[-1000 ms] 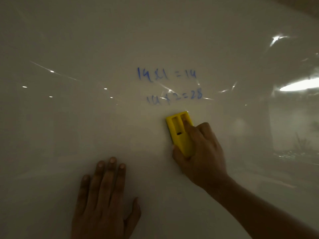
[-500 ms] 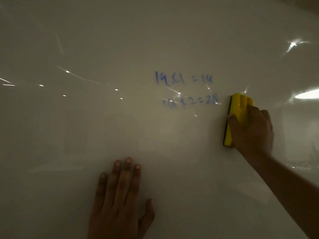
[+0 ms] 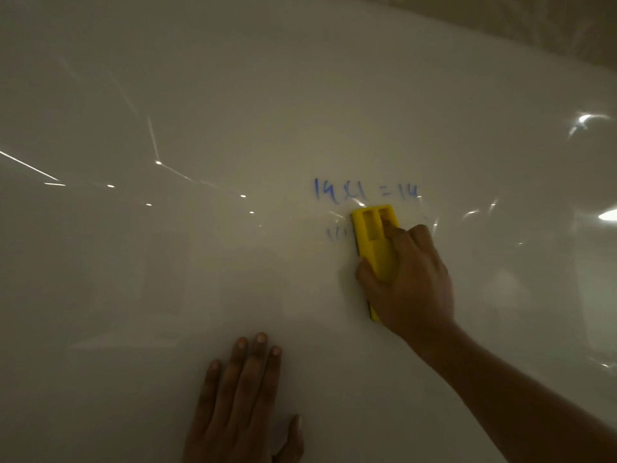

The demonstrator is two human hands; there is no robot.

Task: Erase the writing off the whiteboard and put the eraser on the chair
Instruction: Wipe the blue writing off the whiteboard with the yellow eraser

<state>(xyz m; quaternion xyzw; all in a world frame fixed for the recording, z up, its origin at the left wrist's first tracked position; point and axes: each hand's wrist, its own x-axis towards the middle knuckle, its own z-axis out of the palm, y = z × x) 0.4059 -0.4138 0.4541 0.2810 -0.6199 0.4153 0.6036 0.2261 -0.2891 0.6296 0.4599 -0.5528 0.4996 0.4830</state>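
Head view: my right hand (image 3: 409, 282) grips the yellow eraser (image 3: 375, 240) against the whiteboard (image 3: 167, 95), under blue writing (image 3: 365, 192); left hand (image 3: 240, 406) lies flat, fingers spread.

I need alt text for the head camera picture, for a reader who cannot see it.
A right hand presses a yellow eraser on a whiteboard, wiping the lower of two lines of blue writing; the upper line reads "14 x 1 = 14". The left hand rests flat on the board below.
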